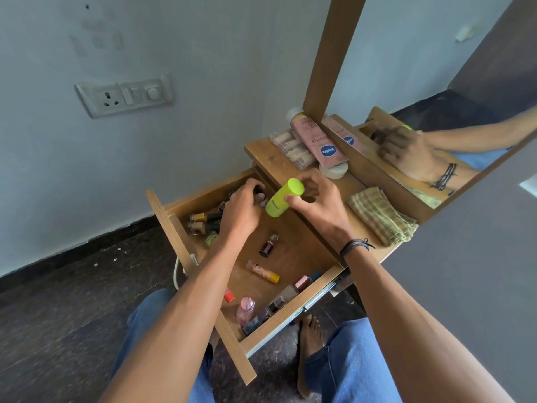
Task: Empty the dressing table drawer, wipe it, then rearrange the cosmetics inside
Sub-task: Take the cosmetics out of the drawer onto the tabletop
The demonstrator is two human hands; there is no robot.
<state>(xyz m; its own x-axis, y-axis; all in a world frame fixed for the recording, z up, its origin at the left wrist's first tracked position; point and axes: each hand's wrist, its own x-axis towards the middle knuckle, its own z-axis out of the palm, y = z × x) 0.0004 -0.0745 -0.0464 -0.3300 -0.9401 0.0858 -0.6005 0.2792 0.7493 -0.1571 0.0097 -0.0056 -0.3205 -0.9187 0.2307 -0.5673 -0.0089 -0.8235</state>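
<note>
Drawer (172, 228), cosmetics (263, 270) along its edges; right hand (321, 206) around lime bottle (282, 199); left hand (241, 211) around dark item (258, 188)

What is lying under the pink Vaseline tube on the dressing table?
A clear box of beige pieces lies partly under the tube; its right part is covered.

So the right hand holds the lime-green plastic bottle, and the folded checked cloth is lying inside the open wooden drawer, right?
Not quite. The head view shows the folded checked cloth lying on the wooden dressing table top, beside the mirror, not inside the open wooden drawer. The right hand does hold the lime-green plastic bottle.
</note>
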